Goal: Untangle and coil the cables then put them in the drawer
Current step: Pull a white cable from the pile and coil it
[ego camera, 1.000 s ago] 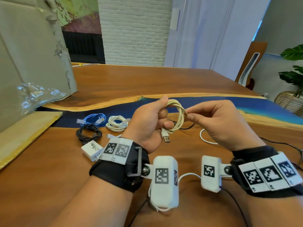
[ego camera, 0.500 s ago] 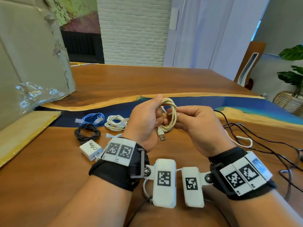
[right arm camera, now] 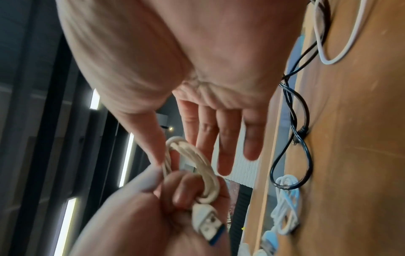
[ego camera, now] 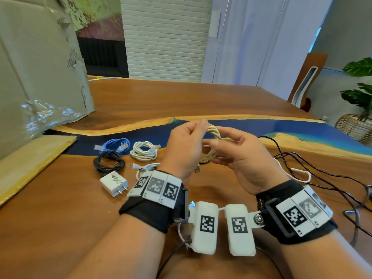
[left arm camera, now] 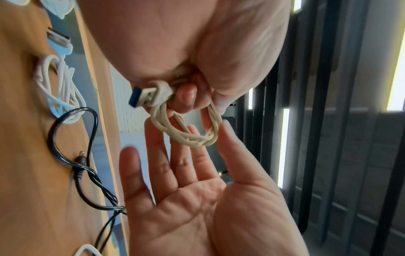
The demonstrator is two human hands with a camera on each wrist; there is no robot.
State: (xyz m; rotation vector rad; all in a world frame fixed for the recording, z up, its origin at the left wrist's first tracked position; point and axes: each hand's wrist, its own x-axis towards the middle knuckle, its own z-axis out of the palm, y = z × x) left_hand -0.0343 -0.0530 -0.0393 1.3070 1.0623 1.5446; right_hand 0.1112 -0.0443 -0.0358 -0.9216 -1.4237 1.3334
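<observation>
The head camera looks forward and down from above, taking in both wrists, the wooden surface (ego camera: 60, 208) and the room beyond. Each wrist camera sits very close under its own palm, looking along the fingers, with the surface tilted to one side. All three views share the cream cable coil (ego camera: 213, 137) (left arm camera: 192, 135) (right arm camera: 197, 166) between the hands.

I see a wooden table (ego camera: 201, 101) with a blue resin band across it. Lying on it at left: a coiled blue cable (ego camera: 115, 144), a coiled white cable (ego camera: 144, 151), a coiled black cable (ego camera: 108, 164) and a white charger plug (ego camera: 113, 183). A cardboard sheet (ego camera: 40, 67) stands at far left. At right, loose black cables (ego camera: 322, 170) and a white cable (ego camera: 298, 174) lie tangled.
</observation>
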